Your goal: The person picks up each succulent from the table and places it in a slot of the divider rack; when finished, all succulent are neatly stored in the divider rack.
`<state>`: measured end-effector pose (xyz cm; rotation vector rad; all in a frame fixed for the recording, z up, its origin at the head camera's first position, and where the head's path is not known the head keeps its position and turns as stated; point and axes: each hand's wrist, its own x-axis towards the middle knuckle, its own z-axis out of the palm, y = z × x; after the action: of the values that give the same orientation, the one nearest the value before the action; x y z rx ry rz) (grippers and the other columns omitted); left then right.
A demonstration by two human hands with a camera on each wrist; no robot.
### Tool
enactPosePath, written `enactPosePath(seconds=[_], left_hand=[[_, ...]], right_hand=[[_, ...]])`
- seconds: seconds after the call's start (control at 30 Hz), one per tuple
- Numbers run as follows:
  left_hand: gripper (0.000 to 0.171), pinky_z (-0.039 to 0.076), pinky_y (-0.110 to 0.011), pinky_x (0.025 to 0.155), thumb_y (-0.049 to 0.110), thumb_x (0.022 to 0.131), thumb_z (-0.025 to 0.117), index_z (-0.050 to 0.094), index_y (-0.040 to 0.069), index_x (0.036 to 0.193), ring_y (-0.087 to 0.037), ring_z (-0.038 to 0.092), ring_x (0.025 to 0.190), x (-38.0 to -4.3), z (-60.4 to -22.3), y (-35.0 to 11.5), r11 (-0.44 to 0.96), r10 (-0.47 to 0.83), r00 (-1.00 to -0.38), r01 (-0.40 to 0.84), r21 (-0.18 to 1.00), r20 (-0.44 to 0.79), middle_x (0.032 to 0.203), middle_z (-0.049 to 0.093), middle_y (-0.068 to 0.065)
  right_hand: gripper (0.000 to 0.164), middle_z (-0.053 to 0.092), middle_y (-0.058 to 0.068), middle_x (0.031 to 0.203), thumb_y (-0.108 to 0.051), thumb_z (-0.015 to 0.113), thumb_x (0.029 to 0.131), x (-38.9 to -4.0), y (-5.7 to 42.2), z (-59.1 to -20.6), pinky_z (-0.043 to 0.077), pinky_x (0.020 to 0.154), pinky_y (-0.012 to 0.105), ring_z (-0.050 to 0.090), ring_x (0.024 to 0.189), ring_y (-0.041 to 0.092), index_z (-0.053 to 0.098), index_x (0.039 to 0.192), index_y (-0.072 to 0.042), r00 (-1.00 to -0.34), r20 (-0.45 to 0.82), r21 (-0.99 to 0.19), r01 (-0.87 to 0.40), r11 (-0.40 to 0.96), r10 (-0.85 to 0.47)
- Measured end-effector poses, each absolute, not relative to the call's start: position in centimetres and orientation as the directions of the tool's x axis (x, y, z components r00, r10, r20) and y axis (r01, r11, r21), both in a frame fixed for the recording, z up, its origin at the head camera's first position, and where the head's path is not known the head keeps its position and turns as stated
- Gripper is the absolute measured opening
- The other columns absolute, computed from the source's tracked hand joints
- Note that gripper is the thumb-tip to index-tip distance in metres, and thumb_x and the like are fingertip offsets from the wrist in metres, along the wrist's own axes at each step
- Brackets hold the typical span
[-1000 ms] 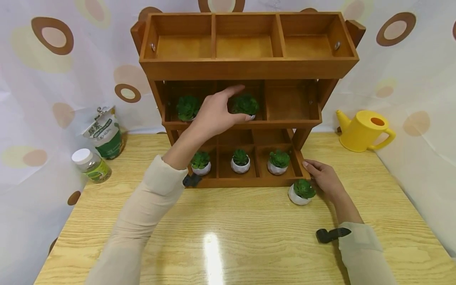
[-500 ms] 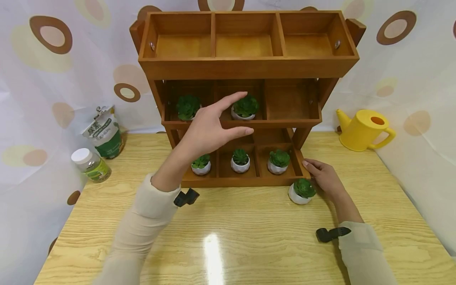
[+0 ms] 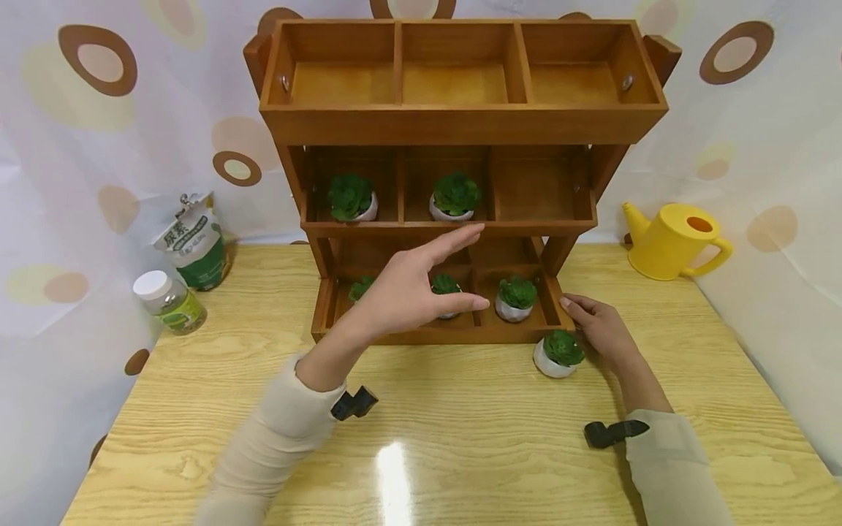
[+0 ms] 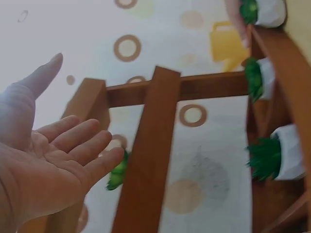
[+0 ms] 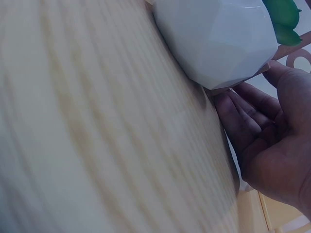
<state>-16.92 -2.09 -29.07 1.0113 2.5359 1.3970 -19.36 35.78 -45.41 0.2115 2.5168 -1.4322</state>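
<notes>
A three-tier wooden shelf (image 3: 463, 128) with compartments stands on the table. Two potted succulents sit in its middle tier, one at left (image 3: 351, 196) and one in the centre (image 3: 455, 196). My left hand (image 3: 408, 288) hovers in front of the lower tier, thumb and fingers apart, holding nothing. It partly hides two of the succulents there; a third succulent (image 3: 515, 298) shows at right. My right hand (image 3: 601, 329) grips the right side board of the lower tier, thumb on its edge. Beside that hand, a white-potted succulent (image 3: 558, 353) stands on the table at the shelf's front right corner.
A yellow watering can (image 3: 674, 241) stands at the right, near the wall. On the left are a white-capped jar (image 3: 169, 302) and a clipped green-and-white bag (image 3: 195, 245). Patterned sheeting (image 3: 131, 168) covers the walls behind the wooden table (image 3: 473, 438).
My left hand has come down and away from the middle-tier centre succulent, which stays in its compartment, to the front of the lower tier. My right hand has stayed in place.
</notes>
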Motion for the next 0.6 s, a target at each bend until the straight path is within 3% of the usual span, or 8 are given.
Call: enactPosePath(seconds=[0.13,0.27,0.4,0.6], left_hand=[[0.083,0.039,-0.043,0.119,0.045,0.086,0.081,0.036,0.041,0.156,-0.016,0.044,0.146,-16.7,-30.5,-1.5,0.381,0.59,-0.789,0.46,0.802,0.172,0.158,0.042,0.019],[0.083,0.039,-0.04,0.118,0.043,0.085,0.081,0.037,0.042,0.155,-0.016,0.046,0.145,-16.6,-31.6,-1.1,0.385,0.599,-0.791,0.421,0.821,0.125,0.158,0.043,0.018],[0.082,0.041,-0.039,0.117,0.043,0.086,0.081,0.038,0.039,0.155,-0.013,0.046,0.144,-16.5,-32.8,-0.8,0.377,0.614,-0.784,0.396,0.837,0.094,0.157,0.043,0.017],[0.083,0.042,-0.039,0.117,0.042,0.086,0.081,0.039,0.033,0.157,-0.013,0.047,0.144,-16.2,-35.0,-0.1,0.38,0.615,-0.788,0.325,0.866,0.026,0.158,0.046,0.01]], right_hand=[[0.073,0.05,0.022,0.151,-0.058,0.042,0.104,-19.3,35.7,-45.2,0.052,0.081,0.012,0.056,0.101,-0.01,0.037,0.158,-0.009,-0.964,-0.265,-0.83,0.232,0.506,0.007],[0.074,0.051,0.022,0.151,-0.06,0.042,0.103,-19.2,35.7,-45.1,0.052,0.081,0.012,0.056,0.1,-0.011,0.037,0.158,-0.009,-0.967,-0.254,-0.831,0.224,0.509,0.01],[0.074,0.05,0.022,0.151,-0.06,0.042,0.103,-19.2,35.7,-45.2,0.052,0.081,0.011,0.058,0.109,-0.002,0.037,0.158,-0.01,-0.966,-0.258,-0.827,0.228,0.514,0.012],[0.074,0.05,0.021,0.152,-0.06,0.042,0.103,-19.2,35.6,-45.3,0.051,0.082,0.011,0.055,0.13,0.022,0.037,0.158,-0.009,-0.964,-0.264,-0.827,0.235,0.511,0.016]])
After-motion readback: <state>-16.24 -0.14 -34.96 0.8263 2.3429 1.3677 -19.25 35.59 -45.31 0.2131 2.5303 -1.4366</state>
